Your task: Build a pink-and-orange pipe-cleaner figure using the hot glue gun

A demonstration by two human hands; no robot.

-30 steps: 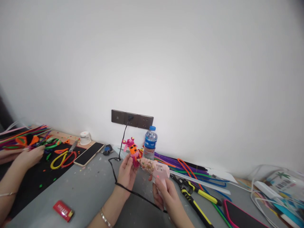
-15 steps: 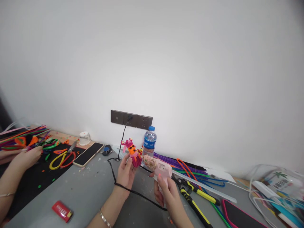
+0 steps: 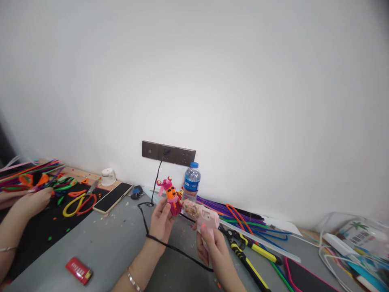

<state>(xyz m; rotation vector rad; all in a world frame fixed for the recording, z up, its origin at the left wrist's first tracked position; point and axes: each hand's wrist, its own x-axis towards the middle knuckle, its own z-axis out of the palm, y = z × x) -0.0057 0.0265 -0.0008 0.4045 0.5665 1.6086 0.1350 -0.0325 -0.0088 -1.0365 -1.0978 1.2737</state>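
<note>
My left hand [image 3: 162, 219] grips a small pink and orange figure [image 3: 172, 195], apparently made of pipe cleaners, by its lower part. A pale pink glue gun [image 3: 209, 217] is in my right hand [image 3: 211, 243], fingers wrapped round its handle. Its nozzle end, covered in crusty multicoloured bits, points left at the figure's side; whether the tip touches is too small to tell. A black cord [image 3: 179, 249] crosses over my left wrist area and runs up towards the wall socket [image 3: 168, 153]. Right behind the figure stands a water bottle [image 3: 192, 180] with a blue cap.
A red lighter [image 3: 79, 271], a phone [image 3: 113, 197] and scissors [image 3: 79, 205] lie to the left. Another person's hand [image 3: 32, 207] works among pipe cleaners at far left. Yellow-black pliers [image 3: 252, 251], purple pipe cleaners [image 3: 219, 205] and a pink-edged phone [image 3: 306, 275] lie right.
The figure has shifted very slightly right and turned a little more upright in my left hand. The glue gun has barely moved.
</note>
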